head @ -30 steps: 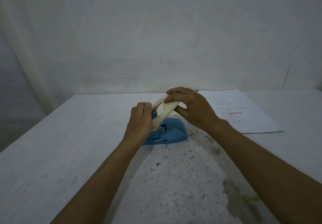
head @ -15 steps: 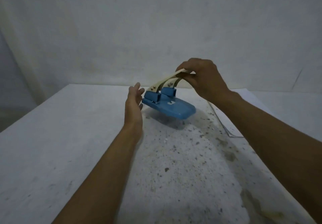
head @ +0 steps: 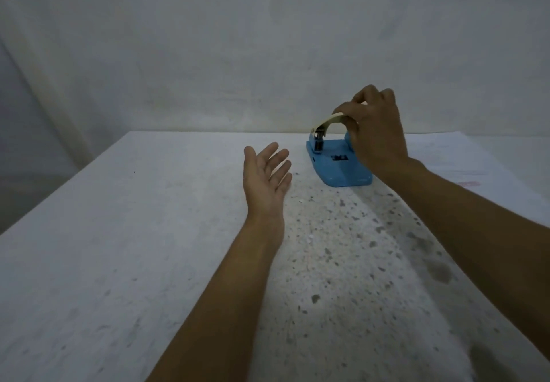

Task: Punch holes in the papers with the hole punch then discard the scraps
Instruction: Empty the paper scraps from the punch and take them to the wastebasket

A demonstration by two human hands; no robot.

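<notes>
Our right hand [head: 376, 131] pinched the cream lever of the blue hole punch [head: 339, 164] on the tabletop [head: 119, 262], left hand [head: 266, 173] open and empty; scattered scraps [head: 309, 237] apparently awaited discarding.

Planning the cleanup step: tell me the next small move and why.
Probably let go of the hole punch: the right hand pinches its lever while the base seems to sit on the table. The left hand is open, and scraps lie nearby.
</notes>
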